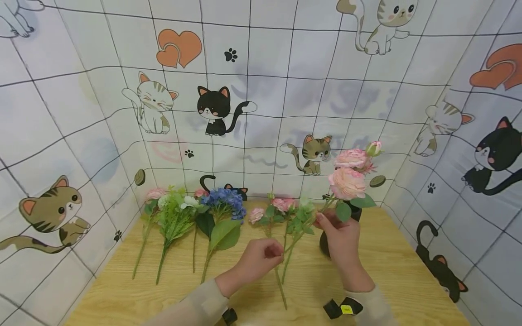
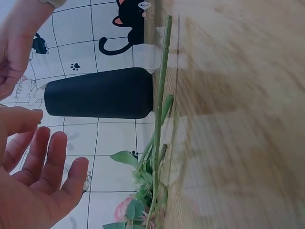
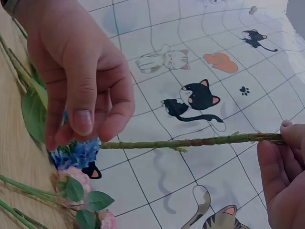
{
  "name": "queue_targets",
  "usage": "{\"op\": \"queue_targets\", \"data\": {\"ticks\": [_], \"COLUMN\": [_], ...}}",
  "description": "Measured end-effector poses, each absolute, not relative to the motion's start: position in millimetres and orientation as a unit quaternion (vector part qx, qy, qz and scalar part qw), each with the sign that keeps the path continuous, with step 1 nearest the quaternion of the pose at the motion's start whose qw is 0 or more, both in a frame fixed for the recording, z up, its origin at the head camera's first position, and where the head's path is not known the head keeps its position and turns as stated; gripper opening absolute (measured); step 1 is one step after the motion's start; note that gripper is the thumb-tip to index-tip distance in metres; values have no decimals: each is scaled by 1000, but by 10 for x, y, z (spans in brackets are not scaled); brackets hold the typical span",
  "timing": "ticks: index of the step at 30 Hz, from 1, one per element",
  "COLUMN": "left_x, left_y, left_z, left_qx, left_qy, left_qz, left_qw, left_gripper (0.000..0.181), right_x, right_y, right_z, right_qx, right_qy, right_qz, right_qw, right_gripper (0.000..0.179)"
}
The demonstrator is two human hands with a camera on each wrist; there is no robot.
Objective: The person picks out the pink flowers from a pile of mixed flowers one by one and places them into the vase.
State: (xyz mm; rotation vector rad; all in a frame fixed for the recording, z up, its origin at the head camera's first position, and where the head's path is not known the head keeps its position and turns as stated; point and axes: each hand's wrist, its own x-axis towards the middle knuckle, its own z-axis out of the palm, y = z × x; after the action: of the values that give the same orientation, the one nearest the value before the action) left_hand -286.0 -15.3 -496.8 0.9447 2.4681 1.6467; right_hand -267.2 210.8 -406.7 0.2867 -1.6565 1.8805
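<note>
The right hand (image 1: 340,233) holds the pink flower stem (image 1: 346,183) between thumb and fingers, raised above the wooden table (image 1: 399,276), with the blooms upward to the right. The left hand (image 1: 258,260) is at the lower end of this stem, its fingers bent and narrow; I cannot tell if they grip it. Just behind the right hand stands the black vase (image 2: 100,94), upright, and from the head this hand covers much of it. Other pink flowers (image 1: 283,203) lie between the hands and beyond. Further left lie a blue flower (image 1: 225,201) and a green leafy sprig (image 1: 174,219).
</note>
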Motion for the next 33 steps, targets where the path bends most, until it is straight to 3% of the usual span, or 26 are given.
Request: {"op": "queue_targets", "data": {"ticks": [4,9,21,33], "left_x": [-2911,-2979,-3076,-3221], "left_y": [-26,135,533,893], "left_z": [-4984,-5009,-4858,-4744], "left_qx": [306,304,291,248], "left_qy": [793,791,786,773], "left_qz": [527,531,545,585], "left_qw": [4,-7,-17,-6], "left_gripper": [6,9,11,30], "right_x": [-2658,-2633,-2625,-2671], "right_y": [2257,2423,2647,2821], "right_z": [-3988,-3890,-3765,-3733], "right_qx": [126,155,105,117], "right_qy": [-607,-580,-522,-446], "right_qz": [707,702,736,759], "right_qw": [341,382,420,460], "right_gripper": [5,13,11,11]}}
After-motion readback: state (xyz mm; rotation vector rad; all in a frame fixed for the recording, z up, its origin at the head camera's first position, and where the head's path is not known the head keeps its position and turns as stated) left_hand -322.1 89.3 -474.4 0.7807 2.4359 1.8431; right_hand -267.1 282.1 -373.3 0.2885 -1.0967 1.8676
